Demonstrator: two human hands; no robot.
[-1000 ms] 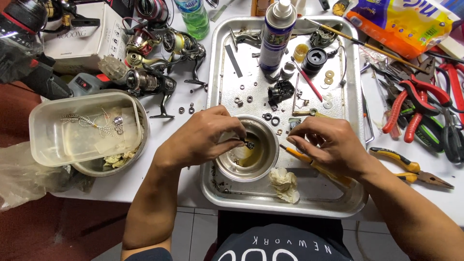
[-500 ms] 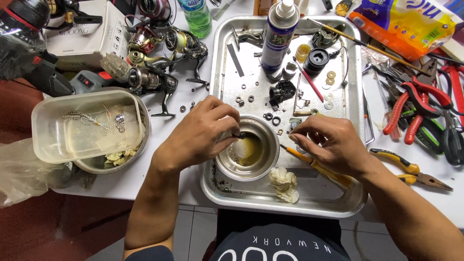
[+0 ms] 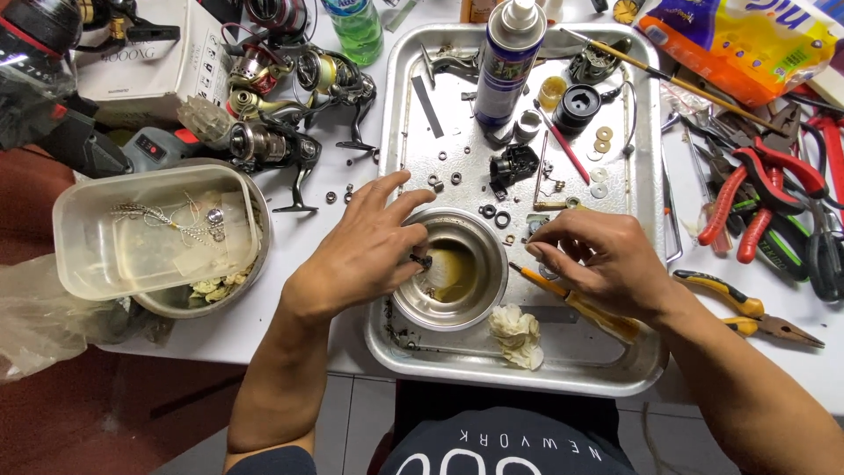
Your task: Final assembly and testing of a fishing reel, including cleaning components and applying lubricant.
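Carefully, my left hand [image 3: 365, 255] pinches a small dark part [image 3: 422, 260] over the round steel bowl [image 3: 450, 271] of yellowish liquid, where a slip would sink it, while my right hand [image 3: 602, 259] curls around a yellow-handled tool [image 3: 580, 306].

Landmark: the rectangular metal tray [image 3: 646, 202].

- Spray can [image 3: 508, 62]: upright, inside the tray at its far edge.
- Green plastic bottle [image 3: 356, 31]: beyond the tray's far-left corner.
- Fishing reels [image 3: 281, 114]: grouped left of the tray, on the white table [image 3: 352, 347].
- Clear plastic container [image 3: 154, 233]: well left of the tray, seated in a metal bowl.
- Red-handled pliers [image 3: 747, 198]: right of the tray.
- Yellow-handled pliers [image 3: 734, 303]: just beside the tray's near-right corner.
- Orange-and-yellow packet [image 3: 738, 40]: beyond the far-right corner.
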